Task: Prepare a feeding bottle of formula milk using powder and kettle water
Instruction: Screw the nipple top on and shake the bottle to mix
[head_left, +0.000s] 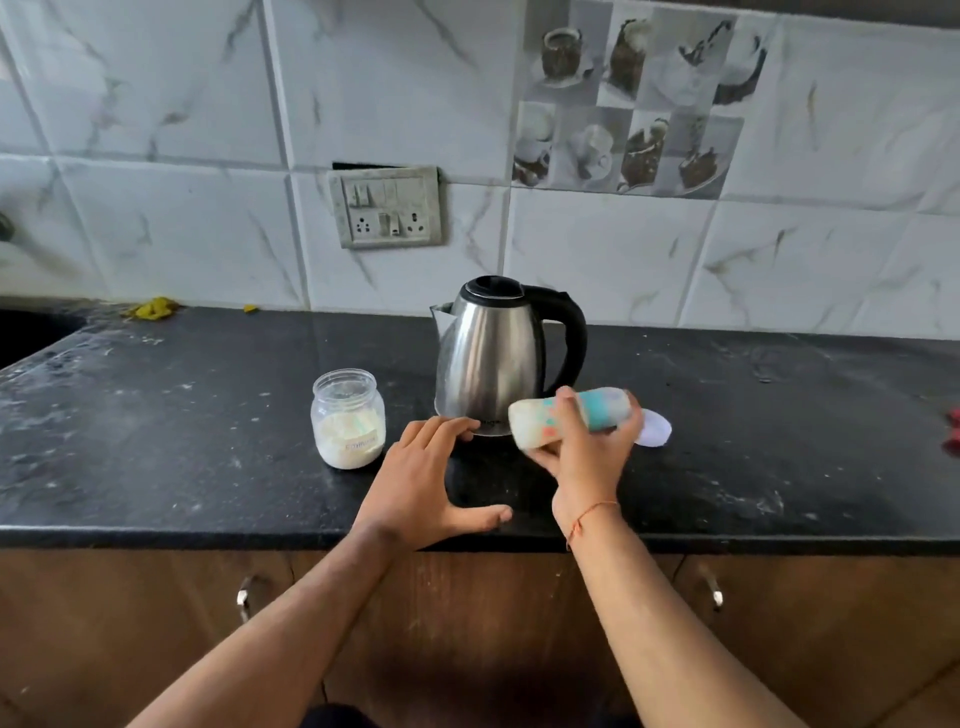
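Right hand (582, 457) grips blurred, tilted bottle (569, 415) at frame centre; bottle top hidden. Left hand (426, 483) spread, empty, above tabletop (156, 441). Kettle (498, 353) base partly hidden.

Black stone counter (156, 415), speckled w/ pale dust & smears. Behind it a wall of white marble-look tiles (156, 104); upper right, a decor tile (628, 98) w/ cups & coffee pics. Switch/socket plate (387, 207) on wall at centre, grey, sitting slightly crooked, dark gap along its top edge. Yellow scraps (153, 307) at back left of counter by the wall, a smaller yellow bit (250, 308) just right of them. Dark recess at far left, prob. a sink (31, 332), can't tell for sure. Red object (953, 431) at right edge, cut off. Below: brown wood cabinets (130, 623) w/ two metal handles (243, 597).
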